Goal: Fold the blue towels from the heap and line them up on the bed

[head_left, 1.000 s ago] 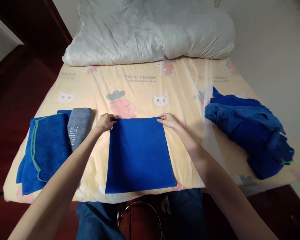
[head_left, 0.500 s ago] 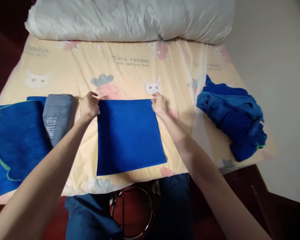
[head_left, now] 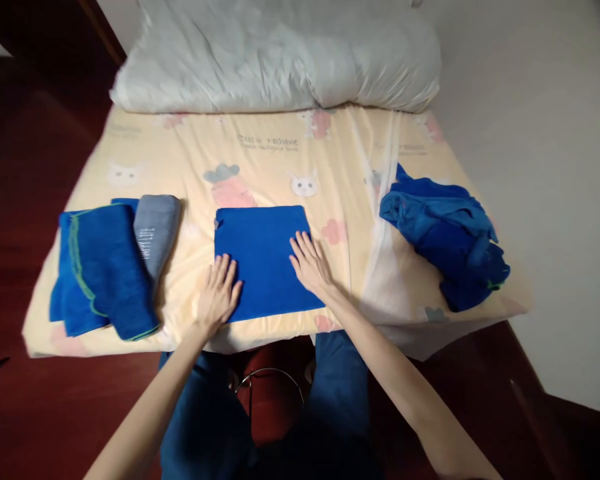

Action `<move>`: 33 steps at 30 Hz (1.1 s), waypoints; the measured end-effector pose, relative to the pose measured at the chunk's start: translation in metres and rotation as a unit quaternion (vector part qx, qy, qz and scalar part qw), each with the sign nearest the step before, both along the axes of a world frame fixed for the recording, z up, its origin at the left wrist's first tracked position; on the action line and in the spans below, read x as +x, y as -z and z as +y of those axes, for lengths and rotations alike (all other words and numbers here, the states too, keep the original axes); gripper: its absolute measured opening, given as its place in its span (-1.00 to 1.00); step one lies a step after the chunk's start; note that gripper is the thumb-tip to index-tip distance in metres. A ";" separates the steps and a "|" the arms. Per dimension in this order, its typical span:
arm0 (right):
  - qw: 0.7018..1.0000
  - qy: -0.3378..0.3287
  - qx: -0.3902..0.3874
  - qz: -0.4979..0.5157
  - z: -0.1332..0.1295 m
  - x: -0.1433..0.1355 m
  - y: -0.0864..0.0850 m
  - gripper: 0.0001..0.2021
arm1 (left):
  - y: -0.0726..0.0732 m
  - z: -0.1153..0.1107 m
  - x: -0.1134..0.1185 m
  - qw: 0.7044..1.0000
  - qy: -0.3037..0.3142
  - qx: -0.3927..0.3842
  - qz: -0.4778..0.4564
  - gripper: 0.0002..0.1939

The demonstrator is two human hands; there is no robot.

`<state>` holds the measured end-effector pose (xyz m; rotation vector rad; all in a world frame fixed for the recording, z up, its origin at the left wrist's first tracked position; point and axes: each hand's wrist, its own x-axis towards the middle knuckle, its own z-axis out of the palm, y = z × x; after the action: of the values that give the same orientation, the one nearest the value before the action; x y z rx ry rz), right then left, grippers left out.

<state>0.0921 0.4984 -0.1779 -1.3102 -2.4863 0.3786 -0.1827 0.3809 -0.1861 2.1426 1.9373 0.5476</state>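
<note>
A blue cloth point(head_left: 263, 260), folded into a near-square, lies flat on the bed in front of me. My left hand point(head_left: 217, 293) rests at its left edge, fingers stretched out, fingertips on the fabric. On the right edge lies my right hand point(head_left: 310, 263), palm down with fingers spread. A small pale tag shows at the cloth's upper left corner. Off to the left, a blue towel with green edging point(head_left: 113, 267) lies folded beside a folded grey towel point(head_left: 155, 230) lettered "HAPPY LIFE". A crumpled heap of blue cloths point(head_left: 445, 233) sits to the right.
The bed has a yellow sheet point(head_left: 180, 160) printed with rabbits and carrots. A rolled pale quilt point(head_left: 280, 60) lies across the far end. A white wall point(head_left: 530, 167) stands on the right. Below the bed's near edge is a metal ring point(head_left: 270, 371) between my legs.
Both hands have let go of the cloth's far corners and come nearer to me, now flat on its sides. The cloth's far edge has settled. The view has shifted, showing more floor on the left.
</note>
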 end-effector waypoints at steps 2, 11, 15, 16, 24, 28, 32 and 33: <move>0.996 -0.092 -0.003 -0.008 -0.041 0.013 -0.006 -0.43 | -0.003 -0.038 0.001 0.997 0.069 -0.010 0.022 -0.37; 0.996 -0.035 0.036 0.079 -0.135 0.081 0.017 -0.41 | 0.009 -0.127 -0.014 0.998 0.033 0.034 0.042 -0.40; 0.988 0.029 0.080 0.131 -0.137 0.064 0.021 -0.49 | 0.002 -0.112 0.000 0.996 0.041 0.049 0.057 -0.52; 0.987 0.036 0.081 0.132 -0.137 0.058 0.022 -0.49 | 0.000 -0.107 0.003 0.996 0.050 0.044 0.059 -0.51; 0.953 0.146 0.024 0.266 -0.123 0.041 0.030 -0.41 | 0.003 -0.077 0.005 0.999 -0.016 0.047 -0.019 -0.50; 0.916 0.180 -0.038 0.358 -0.119 0.051 0.035 -0.41 | 0.016 -0.088 -0.004 0.983 -0.052 0.099 -0.144 -0.46; 0.918 0.125 -0.087 0.367 -0.125 0.069 0.036 -0.41 | 0.023 -0.107 -0.009 0.970 -0.056 0.106 -0.213 -0.42; 0.920 0.107 -0.094 0.365 -0.127 0.072 0.037 -0.40 | 0.024 -0.110 -0.010 0.968 -0.063 0.104 -0.221 -0.42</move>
<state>0.1645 0.3719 -0.2147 -1.1958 -1.7008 0.8815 -0.1924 0.2705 -0.2097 1.8049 1.8285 1.1863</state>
